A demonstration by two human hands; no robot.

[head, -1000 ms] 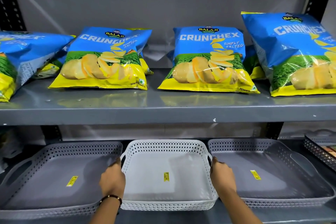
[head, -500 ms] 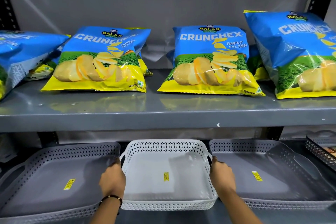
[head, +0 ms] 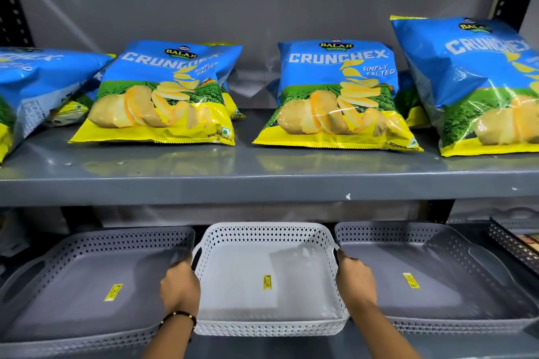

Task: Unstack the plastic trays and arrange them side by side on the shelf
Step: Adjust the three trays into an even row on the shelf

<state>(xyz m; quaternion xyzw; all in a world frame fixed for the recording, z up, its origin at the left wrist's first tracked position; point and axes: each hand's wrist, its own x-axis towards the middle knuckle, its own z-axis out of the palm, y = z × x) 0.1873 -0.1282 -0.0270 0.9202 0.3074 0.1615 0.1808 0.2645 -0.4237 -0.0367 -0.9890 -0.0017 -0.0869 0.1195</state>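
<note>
A white perforated tray (head: 262, 234) sits in the middle of the lower shelf (head: 291, 345), between a grey tray (head: 87, 245) on its left and another grey tray (head: 423, 234) on its right. Each tray has a yellow sticker on its floor. My left hand (head: 179, 285) grips the white tray's left handle. My right hand (head: 354, 283) grips its right handle. The three trays lie side by side, edges nearly touching.
The upper shelf (head: 262, 181) overhangs the trays and carries several blue and yellow chip bags (head: 335, 96). A dark mesh basket (head: 513, 239) stands at the far right of the lower shelf. Black slotted uprights frame both sides.
Both hands stay on the white tray's handles. The tray has hardly shifted; the view has moved a little.
</note>
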